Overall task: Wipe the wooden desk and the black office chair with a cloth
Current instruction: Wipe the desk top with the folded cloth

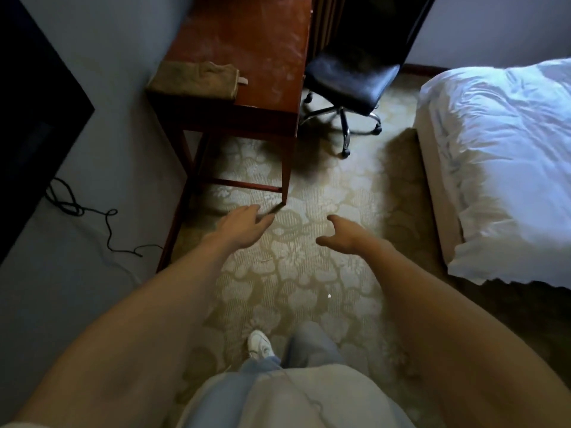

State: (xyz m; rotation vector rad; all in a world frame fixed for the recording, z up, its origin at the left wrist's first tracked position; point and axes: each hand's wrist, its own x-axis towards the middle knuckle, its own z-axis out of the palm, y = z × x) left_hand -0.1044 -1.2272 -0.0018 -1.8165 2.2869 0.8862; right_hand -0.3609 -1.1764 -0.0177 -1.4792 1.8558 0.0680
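The reddish wooden desk (265, 50) stands against the left wall, ahead of me. A folded brown cloth (194, 80) lies on its near left corner. The black office chair (349, 78) sits just right of the desk, its seat partly tucked toward it. My left hand (244, 223) reaches forward with straight fingers, low in front of the desk's near leg, and holds nothing. My right hand (340, 236) is stretched out over the carpet with loosely curved fingers, also holding nothing. Both hands are well short of the cloth.
A bed with white bedding (500, 156) fills the right side. A black cable (92, 217) trails along the left wall below a dark screen (27, 125). Patterned carpet (309, 273) runs between desk and bed. My shoe (261, 344) shows below.
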